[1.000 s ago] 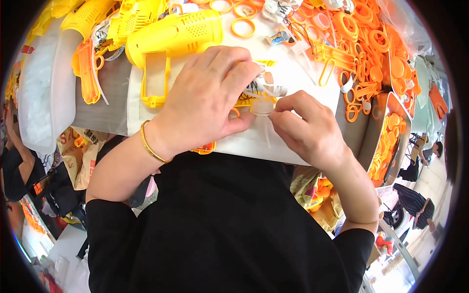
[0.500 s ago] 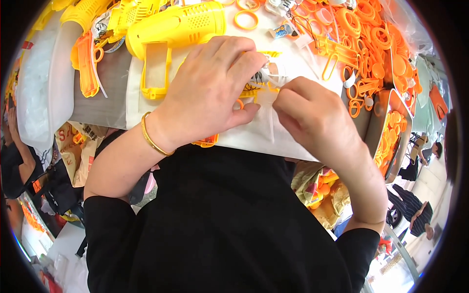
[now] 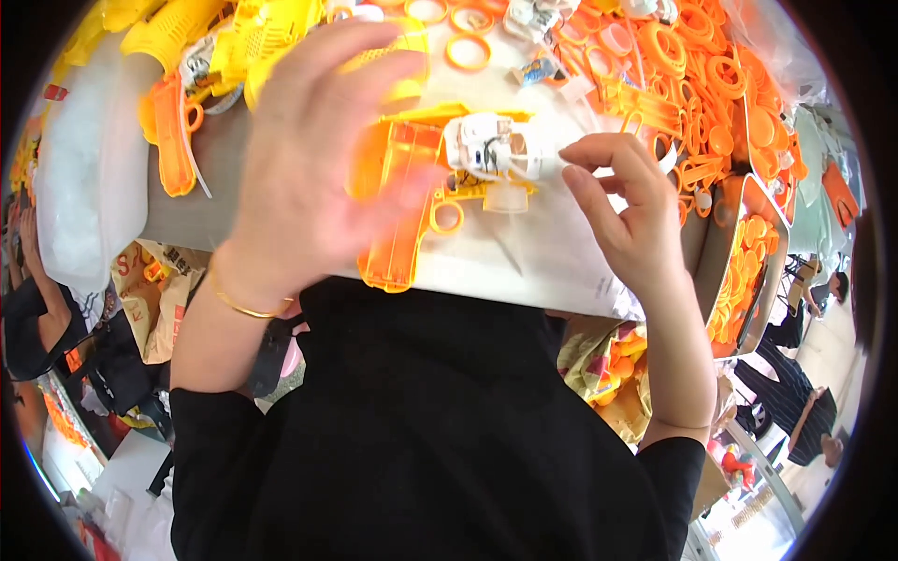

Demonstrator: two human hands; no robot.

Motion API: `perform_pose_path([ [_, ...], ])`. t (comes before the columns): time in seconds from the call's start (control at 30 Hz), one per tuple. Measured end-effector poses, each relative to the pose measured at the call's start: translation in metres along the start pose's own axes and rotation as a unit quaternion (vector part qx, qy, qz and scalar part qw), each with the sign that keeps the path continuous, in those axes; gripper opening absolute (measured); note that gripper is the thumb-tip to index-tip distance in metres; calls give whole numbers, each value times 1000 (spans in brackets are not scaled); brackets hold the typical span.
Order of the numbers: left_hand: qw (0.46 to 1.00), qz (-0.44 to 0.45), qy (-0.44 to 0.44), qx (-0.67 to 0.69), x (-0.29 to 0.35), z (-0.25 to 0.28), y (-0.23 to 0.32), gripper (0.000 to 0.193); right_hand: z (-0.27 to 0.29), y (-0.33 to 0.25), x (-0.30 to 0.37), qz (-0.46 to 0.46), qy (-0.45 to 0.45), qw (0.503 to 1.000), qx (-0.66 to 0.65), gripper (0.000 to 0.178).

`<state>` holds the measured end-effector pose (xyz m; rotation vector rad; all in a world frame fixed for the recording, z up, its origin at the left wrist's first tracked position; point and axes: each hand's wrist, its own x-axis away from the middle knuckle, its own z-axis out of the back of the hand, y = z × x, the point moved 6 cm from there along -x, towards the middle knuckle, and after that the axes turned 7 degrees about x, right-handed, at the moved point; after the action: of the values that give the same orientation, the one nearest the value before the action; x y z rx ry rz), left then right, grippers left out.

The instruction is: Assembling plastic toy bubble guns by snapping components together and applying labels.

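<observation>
An orange and yellow plastic gun-shaped shell (image 3: 398,245) lies on the white work surface in front of me. A white mechanism (image 3: 482,142) with small dark parts sits in its upper part. An orange ring (image 3: 447,218) shows beside the handle. My left hand (image 3: 313,159), blurred by motion, is raised over the shell's left side with fingers spread and nothing visible in them. To the right of the mechanism is my right hand (image 3: 631,201), its fingers curled and a small gap between thumb and forefinger. No object shows in that gap.
Loose orange parts (image 3: 697,112) are heaped at the back right, beside a metal tray (image 3: 739,201) of more orange pieces. Yellow shells (image 3: 281,37) lie at the back left. A translucent plastic bin (image 3: 94,178) stands at far left. Paper bags hang below the table edge.
My left hand has lifted away to the left, uncovering the shell and mechanism. My right hand has shifted slightly right, its thumb and forefinger parting.
</observation>
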<state>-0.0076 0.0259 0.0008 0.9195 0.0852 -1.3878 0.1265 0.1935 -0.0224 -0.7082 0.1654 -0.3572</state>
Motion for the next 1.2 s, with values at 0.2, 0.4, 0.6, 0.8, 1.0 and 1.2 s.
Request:
perform_pose_path([
  [0.2,965,109,-102,-217,16,22,-40,52,-26,-63,-81,210,16,975,63,24],
  [0.4,953,158,-126,-227,22,29,-54,51,-72,-67,-135,195,-230,927,224,42],
  [0.6,981,100,28,-165,7,71,-30,51,-6,-87,-103,274,-9,960,61,51],
  [0.8,990,89,-105,-13,3,22,2,54,12,-48,-42,184,-110,975,54,53],
  [1.0,987,66,-139,-43,9,1,4,53,0,-32,-30,163,-110,980,40,51],
  [1.2,988,101,-120,-3,9,-2,0,50,0,-30,-31,166,-88,981,51,50],
])
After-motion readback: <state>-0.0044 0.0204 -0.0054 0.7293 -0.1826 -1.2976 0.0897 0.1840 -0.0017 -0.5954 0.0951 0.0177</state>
